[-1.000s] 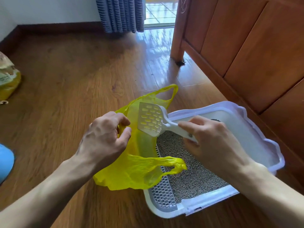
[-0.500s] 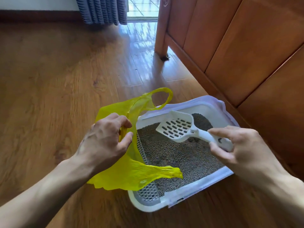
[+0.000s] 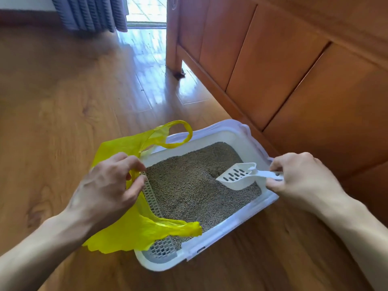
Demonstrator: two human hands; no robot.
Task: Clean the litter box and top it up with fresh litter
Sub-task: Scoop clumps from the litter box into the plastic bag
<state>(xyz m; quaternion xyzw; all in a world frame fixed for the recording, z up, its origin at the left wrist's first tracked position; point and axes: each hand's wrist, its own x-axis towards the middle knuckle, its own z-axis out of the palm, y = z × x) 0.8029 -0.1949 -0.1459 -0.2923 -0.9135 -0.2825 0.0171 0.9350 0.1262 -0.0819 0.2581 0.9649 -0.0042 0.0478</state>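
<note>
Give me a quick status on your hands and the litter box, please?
Left hand pinching yellow bag open at box edge. Right hand gripping scoop, blade down in the litter. Litter box not yet topped up. Nothing in the way.

Supporting surface: a wooden plank floor, brown, glossy, with a bright reflection near its far edge. A white litter box sits directly on the floor, set at an angle and just beside a wooden cabinet that bounds the floor's right edge. One cabinet leg stands on the floor beyond the box. A yellow plastic bag lies partly on the floor against the box's left side and partly draped over its rim. A striped curtain hangs at the far edge; whether it touches the floor cannot be determined.
</note>
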